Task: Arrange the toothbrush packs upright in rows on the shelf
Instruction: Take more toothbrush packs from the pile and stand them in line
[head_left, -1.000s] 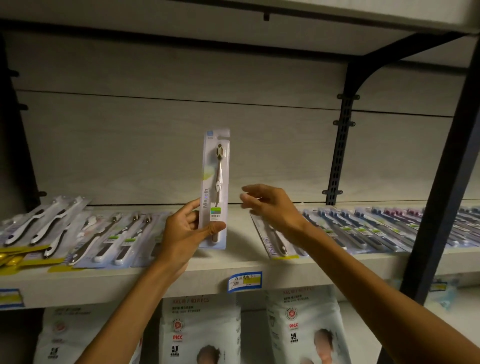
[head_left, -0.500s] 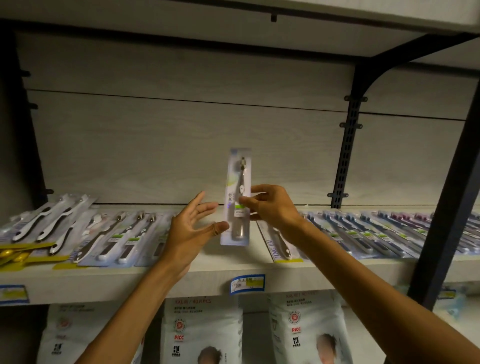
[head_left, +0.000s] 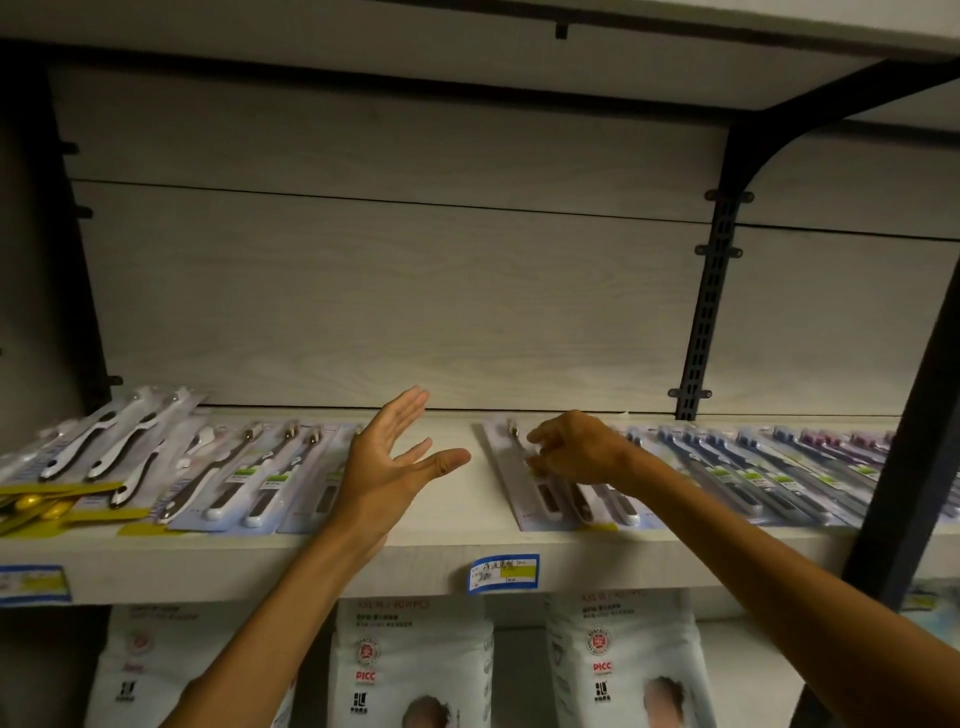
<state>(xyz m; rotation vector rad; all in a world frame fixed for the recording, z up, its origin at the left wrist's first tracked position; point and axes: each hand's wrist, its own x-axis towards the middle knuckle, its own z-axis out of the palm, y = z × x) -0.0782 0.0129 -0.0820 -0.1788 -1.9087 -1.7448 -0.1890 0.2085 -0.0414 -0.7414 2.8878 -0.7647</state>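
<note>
A toothbrush pack (head_left: 521, 491) with a dark-handled brush lies flat on the pale shelf (head_left: 452, 525), on top of a small pile just right of centre. My right hand (head_left: 576, 449) is over its upper half, fingers curled down and pinching it near the green label. To the left, my left hand (head_left: 395, 457) hovers above a bare strip of shelf, palm turned right, fingers spread and holding nothing. More packs lie flat in overlapping rows at the left (head_left: 270, 478) and right (head_left: 753, 467).
White-handled brush packs (head_left: 104, 452) and yellow cards fill the shelf's far left. A black slotted upright (head_left: 709, 312) and a thick black post (head_left: 904, 467) stand at the right. A blue price label (head_left: 503, 573) is on the shelf edge, with white bags (head_left: 410, 670) below.
The pack that my left hand held upright passed to my right hand, which brought it down flat onto the pile at the right. My left hand let go and opened.
</note>
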